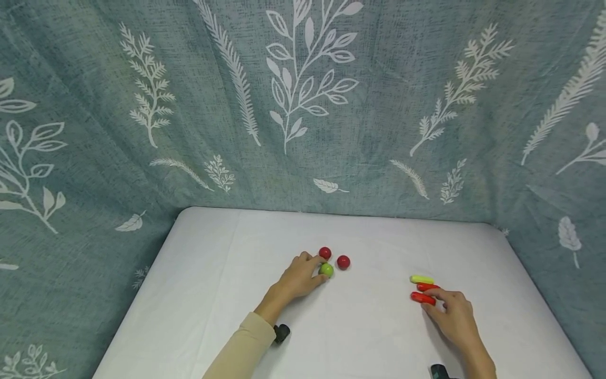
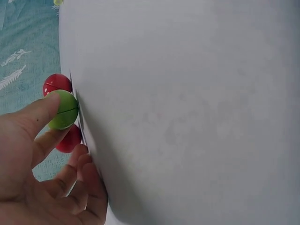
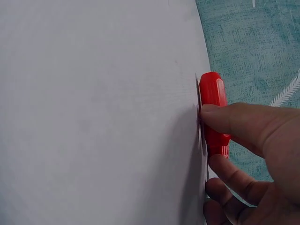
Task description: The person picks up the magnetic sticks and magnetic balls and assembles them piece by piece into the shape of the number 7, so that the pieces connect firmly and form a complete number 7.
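My left hand (image 1: 299,276) pinches a small green ball (image 1: 327,270) between thumb and index finger, low over the white table. In the left wrist view the green ball (image 2: 65,110) shows a dark seam line, and the other fingers curl loosely beside it. Close by lie two red balls, one red ball (image 1: 324,253) behind it and another red ball (image 1: 343,262) to its right. My right hand (image 1: 452,314) pinches a short, thick red marker-like stick (image 3: 213,89) between thumb and index finger. Just behind it lie a second red stick (image 1: 427,287) and a yellow-green stick (image 1: 422,279).
A white cloth covers the table (image 1: 227,295). Behind and around it hangs a blue-green curtain (image 1: 369,158) with white leaf patterns. A dark wrist device (image 1: 282,333) sits at the left wrist and another dark device (image 1: 439,371) at the right.
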The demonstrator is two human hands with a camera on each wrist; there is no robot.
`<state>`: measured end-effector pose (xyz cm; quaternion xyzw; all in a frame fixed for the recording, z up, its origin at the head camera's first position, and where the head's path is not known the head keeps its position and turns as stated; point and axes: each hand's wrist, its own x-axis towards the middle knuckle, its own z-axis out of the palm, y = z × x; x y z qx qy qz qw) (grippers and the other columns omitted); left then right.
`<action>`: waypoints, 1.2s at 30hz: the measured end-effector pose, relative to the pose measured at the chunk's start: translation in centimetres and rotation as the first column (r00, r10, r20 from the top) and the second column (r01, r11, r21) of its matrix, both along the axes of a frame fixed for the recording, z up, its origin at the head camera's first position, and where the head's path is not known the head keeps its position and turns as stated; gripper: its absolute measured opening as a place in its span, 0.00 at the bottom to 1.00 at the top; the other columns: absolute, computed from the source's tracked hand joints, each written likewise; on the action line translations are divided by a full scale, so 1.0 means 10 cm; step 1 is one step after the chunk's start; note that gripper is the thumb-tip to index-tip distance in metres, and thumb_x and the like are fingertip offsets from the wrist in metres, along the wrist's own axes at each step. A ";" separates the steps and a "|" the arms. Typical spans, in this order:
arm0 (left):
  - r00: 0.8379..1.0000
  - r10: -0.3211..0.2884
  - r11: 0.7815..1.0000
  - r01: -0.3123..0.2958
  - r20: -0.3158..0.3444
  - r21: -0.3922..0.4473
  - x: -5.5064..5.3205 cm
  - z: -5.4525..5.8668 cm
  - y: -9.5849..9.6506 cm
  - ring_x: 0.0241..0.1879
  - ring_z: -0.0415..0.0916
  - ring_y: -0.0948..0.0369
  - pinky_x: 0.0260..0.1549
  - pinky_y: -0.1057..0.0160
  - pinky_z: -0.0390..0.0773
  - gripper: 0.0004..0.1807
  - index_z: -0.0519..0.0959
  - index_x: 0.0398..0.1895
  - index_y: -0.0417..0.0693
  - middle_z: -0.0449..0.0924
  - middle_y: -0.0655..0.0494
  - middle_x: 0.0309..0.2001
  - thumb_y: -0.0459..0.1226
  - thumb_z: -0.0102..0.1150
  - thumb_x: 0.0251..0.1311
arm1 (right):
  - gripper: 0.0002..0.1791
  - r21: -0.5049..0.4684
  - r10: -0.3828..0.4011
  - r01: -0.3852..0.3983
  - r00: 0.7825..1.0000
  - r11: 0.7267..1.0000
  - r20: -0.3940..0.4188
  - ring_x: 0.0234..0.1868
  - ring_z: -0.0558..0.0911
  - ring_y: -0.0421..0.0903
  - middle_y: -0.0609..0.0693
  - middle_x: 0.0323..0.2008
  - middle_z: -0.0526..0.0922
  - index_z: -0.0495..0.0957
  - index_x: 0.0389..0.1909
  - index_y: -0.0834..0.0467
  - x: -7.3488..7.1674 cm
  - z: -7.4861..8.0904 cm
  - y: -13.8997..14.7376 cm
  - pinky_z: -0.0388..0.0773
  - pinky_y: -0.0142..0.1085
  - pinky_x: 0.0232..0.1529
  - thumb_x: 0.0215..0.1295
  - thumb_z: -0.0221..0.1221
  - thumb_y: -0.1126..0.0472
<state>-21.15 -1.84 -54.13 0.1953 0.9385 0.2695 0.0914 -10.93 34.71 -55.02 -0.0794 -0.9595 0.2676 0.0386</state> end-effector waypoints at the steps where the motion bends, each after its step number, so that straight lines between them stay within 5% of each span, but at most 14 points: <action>1: 1.000 0.002 1.000 -0.002 0.005 0.000 0.01 0.01 -0.01 0.50 0.70 0.56 0.42 0.54 0.77 0.25 0.76 0.64 0.59 0.73 0.52 0.52 0.51 0.63 0.66 | 0.18 -0.001 0.003 -0.003 1.000 1.000 -0.001 0.44 0.74 0.62 0.68 0.46 0.75 0.82 0.51 0.62 0.01 0.01 -0.01 0.72 0.52 0.39 0.59 0.69 0.65; 11: 1.000 0.021 1.000 -0.021 0.007 0.015 0.10 0.05 -0.19 0.52 0.73 0.54 0.47 0.49 0.77 0.23 0.78 0.60 0.56 0.75 0.52 0.52 0.51 0.63 0.65 | 0.18 -0.010 0.063 -0.064 0.995 0.998 -0.079 0.43 0.73 0.58 0.63 0.43 0.77 0.84 0.49 0.61 0.07 0.10 -0.17 0.69 0.45 0.36 0.56 0.71 0.66; 24: 0.999 0.043 0.999 -0.043 -0.017 0.027 0.28 0.10 -0.43 0.50 0.73 0.56 0.46 0.51 0.76 0.21 0.79 0.56 0.54 0.76 0.54 0.50 0.52 0.64 0.65 | 0.15 -0.059 0.200 -0.219 0.950 0.974 -0.239 0.45 0.74 0.53 0.56 0.43 0.82 0.85 0.43 0.56 -0.07 0.15 -0.52 0.70 0.47 0.41 0.53 0.73 0.69; 36: 0.995 0.094 0.994 -0.092 -0.032 0.057 0.45 0.13 -0.68 0.48 0.74 0.54 0.43 0.49 0.77 0.19 0.80 0.54 0.53 0.76 0.53 0.48 0.51 0.65 0.64 | 0.14 -0.116 0.227 -0.238 0.969 0.964 -0.099 0.48 0.74 0.51 0.53 0.46 0.79 0.85 0.46 0.53 -0.21 0.17 -0.95 0.72 0.49 0.46 0.59 0.70 0.65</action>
